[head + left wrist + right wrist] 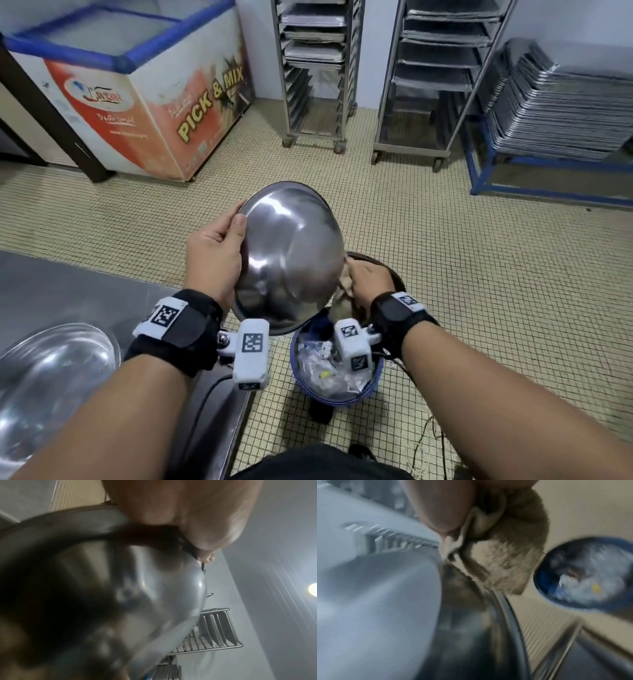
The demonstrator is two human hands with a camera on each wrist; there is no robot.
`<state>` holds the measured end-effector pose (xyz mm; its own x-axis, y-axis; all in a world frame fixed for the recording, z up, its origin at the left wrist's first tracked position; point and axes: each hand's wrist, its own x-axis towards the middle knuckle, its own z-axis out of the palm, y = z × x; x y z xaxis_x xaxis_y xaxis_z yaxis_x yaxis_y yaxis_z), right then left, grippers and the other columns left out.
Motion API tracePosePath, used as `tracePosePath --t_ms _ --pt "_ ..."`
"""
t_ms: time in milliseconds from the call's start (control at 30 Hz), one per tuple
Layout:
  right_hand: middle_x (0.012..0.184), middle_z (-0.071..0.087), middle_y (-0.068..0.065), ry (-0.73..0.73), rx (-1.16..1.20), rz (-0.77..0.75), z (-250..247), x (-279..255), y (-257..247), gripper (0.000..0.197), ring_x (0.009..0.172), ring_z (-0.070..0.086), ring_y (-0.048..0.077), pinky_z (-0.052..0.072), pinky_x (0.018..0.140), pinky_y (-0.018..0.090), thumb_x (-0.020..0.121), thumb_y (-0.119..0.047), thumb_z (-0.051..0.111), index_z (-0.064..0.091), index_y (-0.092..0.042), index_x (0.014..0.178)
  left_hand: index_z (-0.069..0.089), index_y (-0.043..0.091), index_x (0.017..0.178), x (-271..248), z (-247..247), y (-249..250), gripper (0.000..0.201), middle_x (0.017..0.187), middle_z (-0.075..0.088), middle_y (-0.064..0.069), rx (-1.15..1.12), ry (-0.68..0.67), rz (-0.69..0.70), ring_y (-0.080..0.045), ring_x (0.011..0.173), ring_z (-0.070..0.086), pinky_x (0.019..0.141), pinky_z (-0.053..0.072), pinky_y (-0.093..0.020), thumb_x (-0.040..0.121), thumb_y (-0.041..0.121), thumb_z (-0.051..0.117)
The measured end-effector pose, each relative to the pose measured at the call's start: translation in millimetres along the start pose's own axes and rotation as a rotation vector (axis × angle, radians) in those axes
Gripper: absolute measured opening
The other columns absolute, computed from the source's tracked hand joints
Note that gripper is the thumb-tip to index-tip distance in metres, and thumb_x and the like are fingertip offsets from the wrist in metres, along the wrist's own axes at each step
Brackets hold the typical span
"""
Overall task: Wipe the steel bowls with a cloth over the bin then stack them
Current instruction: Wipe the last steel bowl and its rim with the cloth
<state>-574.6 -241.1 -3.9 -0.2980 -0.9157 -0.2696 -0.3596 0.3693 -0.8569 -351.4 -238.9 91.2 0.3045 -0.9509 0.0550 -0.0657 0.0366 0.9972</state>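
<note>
Small-tiled beige floor (445,274) — chest freezer (144,102), tray racks (315,68), white wall (565,20).

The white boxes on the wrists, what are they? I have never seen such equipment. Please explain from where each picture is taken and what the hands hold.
There is no machine here: a person works with bare hands. The white boxes are small cameras, one strapped to each wrist, and a third camera sits on the head.

The head picture looks down at both arms. The left hand grips the rim of a steel bowl, tilted over a blue bin that holds rubbish. The right hand holds a beige cloth at the bowl's right edge.

The left wrist picture shows that bowl very close and blurred. The right wrist picture shows the cloth, the bowl and the bin.

A second bowl lies on the steel counter on the left.
</note>
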Motion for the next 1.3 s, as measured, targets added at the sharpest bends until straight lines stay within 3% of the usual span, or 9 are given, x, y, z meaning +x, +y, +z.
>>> tracePosePath --t_ms 167,367,500,667,767,833,967,1167,1300 --pt "0.105 0.058 0.003 0.189 0.063 -0.293 -8 -18 -28 0.027 0.076 0.061 0.007 0.048 0.06 0.011 0.104 -0.034 0.054 0.071 -0.014 0.107 0.073 0.023 0.123 1 3 -6 0.025 0.111 0.074 0.013 0.048 -0.019 -0.027 -0.001 0.104 0.068 0.091 0.056 -0.023 0.103 0.019 0.059" --pt "0.113 0.05 0.0 0.123 -0.206 -0.844 26 -55 -79 0.039 0.089 0.058 0.019 0.056 0.075 0.038 0.099 -0.043 0.051 0.071 -0.021 0.124 0.074 0.011 0.117 -11 26 -8 0.022 0.102 0.076 -0.003 0.116 -0.074 0.086 -0.006 0.086 0.067 0.082 0.055 -0.027 0.102 0.012 0.059" --pt "0.115 0.049 -0.007 0.156 -0.143 -0.656 11 -38 -96 0.039 0.078 0.055 0.001 0.05 0.066 0.014 0.102 -0.042 0.049 0.066 -0.02 0.129 0.075 0.0 0.098 -18 19 0 0.021 0.061 0.065 0.016 0.103 -0.071 0.102 0.005 0.051 0.052 0.051 0.046 -0.016 0.102 0.012 0.058" --pt "0.087 0.064 -0.004 0.129 0.165 -0.145 -11 1 -79 0.026 0.067 0.056 0.013 0.041 0.053 0.017 0.108 -0.033 0.047 0.069 -0.022 0.098 0.076 0.01 0.09 -30 15 19 0.019 0.053 0.059 0.018 0.108 -0.143 0.123 -0.001 0.046 0.054 0.043 0.047 -0.021 0.101 0.01 0.06" --pt "0.109 0.069 0.009 -0.088 -0.155 0.025 -9 6 -41 0.022 0.102 0.064 0.03 0.049 0.086 0.031 0.109 -0.024 0.042 0.063 -0.022 0.102 0.071 0.027 0.074 -31 12 28 0.029 0.055 0.058 0.016 0.169 -0.168 0.232 -0.002 0.052 0.051 0.052 0.048 -0.026 0.098 0.013 0.065" --pt "0.101 0.065 0.0 -0.257 0.047 0.192 0 3 -10 0.026 0.103 0.061 0.025 0.05 0.102 0.036 0.107 -0.029 0.046 0.055 -0.03 0.082 0.068 0.027 0.073 -28 12 34 0.029 0.059 0.058 0.015 0.227 -0.174 0.348 0.002 0.057 0.05 0.057 0.044 -0.017 0.098 0.013 0.065" --pt "0.059 0.052 -0.006 -0.162 0.664 0.48 -21 -16 12 0.032 0.055 0.048 0.012 0.043 0.054 0.024 0.103 -0.026 0.046 0.048 -0.025 0.071 0.068 0.025 0.083 -21 7 40 0.027 0.074 0.062 0.013 0.341 -0.265 0.43 0.008 0.07 0.055 0.065 0.042 -0.007 0.097 0.002 0.063" --pt "0.087 0.072 0.013 -0.042 0.887 0.41 -75 -25 -12 0.047 0.076 0.068 0.028 0.055 0.08 0.04 0.09 -0.061 0.064 0.069 -0.014 0.092 0.069 0.027 0.079 -20 0 7 0.024 0.119 0.056 0.017 0.463 -0.448 0.443 -0.019 0.121 0.049 0.104 0.042 -0.051 0.094 0.009 0.062" --pt "0.085 0.065 0.005 -0.117 0.818 0.422 -72 -33 -10 0.02 0.051 0.061 0.015 0.051 0.048 0.027 0.086 -0.033 0.074 0.069 -0.014 0.091 0.067 0.026 0.068 -26 -3 6 0.05 0.144 0.043 0.022 0.261 -0.429 0.34 -0.027 0.14 0.038 0.108 0.034 -0.07 0.092 0.068 0.053"
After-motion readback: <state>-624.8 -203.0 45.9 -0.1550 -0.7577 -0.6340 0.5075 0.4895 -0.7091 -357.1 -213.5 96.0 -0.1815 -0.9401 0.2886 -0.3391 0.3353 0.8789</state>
